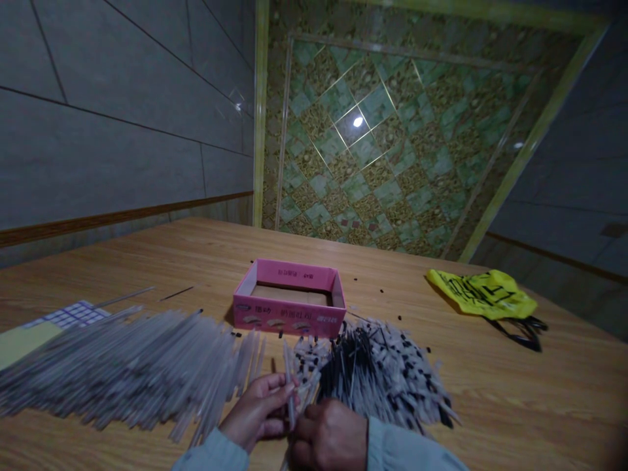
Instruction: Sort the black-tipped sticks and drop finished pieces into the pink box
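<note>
The left hand [267, 407] is pinching a slim translucent tube [288, 371], right here on the near side of the pink cardboard box [289, 319]! Beside it, the right hand [330, 434] is curled up by the black-and-clear pieces [400, 366], and what it grips I can't tell; long tubes [132, 363] lie heaped to the left.

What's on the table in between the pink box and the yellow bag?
In the head view, a few tiny black bits lie scattered on the wooden tabletop between the pink box and the yellow bag.
</note>
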Tool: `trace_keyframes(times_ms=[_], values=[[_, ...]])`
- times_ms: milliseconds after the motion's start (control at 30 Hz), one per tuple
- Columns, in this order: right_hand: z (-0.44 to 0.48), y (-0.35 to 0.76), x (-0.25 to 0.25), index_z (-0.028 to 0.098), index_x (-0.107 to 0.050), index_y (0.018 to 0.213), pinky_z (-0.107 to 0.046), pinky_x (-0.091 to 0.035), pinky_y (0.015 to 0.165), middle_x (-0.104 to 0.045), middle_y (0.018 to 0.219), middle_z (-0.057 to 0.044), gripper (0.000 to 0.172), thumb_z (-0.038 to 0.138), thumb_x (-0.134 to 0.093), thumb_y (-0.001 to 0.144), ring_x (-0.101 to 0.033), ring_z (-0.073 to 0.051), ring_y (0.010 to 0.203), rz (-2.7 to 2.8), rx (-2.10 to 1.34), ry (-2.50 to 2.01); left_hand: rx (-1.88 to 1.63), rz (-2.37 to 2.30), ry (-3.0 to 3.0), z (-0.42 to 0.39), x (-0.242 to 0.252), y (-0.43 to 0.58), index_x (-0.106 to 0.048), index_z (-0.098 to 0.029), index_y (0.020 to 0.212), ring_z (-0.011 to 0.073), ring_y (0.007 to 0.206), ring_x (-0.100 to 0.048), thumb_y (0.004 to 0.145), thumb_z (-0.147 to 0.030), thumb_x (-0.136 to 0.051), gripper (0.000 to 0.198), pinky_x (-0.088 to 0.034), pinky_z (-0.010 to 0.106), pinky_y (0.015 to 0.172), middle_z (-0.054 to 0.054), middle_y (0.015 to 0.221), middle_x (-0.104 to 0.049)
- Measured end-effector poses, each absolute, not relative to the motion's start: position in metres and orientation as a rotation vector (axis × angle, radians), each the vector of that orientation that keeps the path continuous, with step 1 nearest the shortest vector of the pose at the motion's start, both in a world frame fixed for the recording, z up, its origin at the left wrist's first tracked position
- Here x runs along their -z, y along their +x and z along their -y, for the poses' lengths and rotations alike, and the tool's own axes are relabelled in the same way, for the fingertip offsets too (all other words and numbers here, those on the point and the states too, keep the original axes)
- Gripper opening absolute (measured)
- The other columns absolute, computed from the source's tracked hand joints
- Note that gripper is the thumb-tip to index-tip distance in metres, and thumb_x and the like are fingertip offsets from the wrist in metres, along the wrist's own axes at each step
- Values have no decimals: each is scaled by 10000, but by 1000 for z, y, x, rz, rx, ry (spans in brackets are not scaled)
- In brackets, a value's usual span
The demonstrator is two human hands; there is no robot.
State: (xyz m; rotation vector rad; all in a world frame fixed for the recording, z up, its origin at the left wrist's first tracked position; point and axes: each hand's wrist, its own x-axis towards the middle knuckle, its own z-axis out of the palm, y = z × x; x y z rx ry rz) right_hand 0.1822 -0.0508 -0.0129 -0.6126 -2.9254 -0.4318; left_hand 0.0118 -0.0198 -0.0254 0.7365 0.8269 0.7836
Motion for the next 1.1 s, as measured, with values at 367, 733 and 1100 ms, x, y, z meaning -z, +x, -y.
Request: trace_keyframes(times_ms=[367, 733, 1100], values=[[53, 205, 2, 145, -545, 892, -301, -196, 465, -645, 617, -37, 116, 202, -459, 841, -559, -159, 513, 2577, 354, -1519, -849, -857, 717, 12, 33, 9, -600, -167, 835, 105, 507, -568, 562, -411, -752, 396, -434, 234, 507, -8, 634, -625], [44, 224, 18, 98, -626, 916, -314, -391, 584, -682, 756, -141, 193, 121, -474, 800, -646, -276, 738, 2052, 317, -2148, -837, -872, 770, 13, 37, 13, -609, -171, 814, 84, 511, -566, 559, -438, -750, 395, -373, 172, 454, -4, 663, -642], [37, 217, 11, 137, -632, 696, -298, -387, 564, -688, 720, -140, 144, 114, -494, 730, -653, -271, 712, 1889, 245, -2240, -844, -860, 765, 14, 34, 13, -601, -168, 815, 80, 499, -563, 554, -424, -758, 398, -385, 176, 467, -12, 631, -641]])
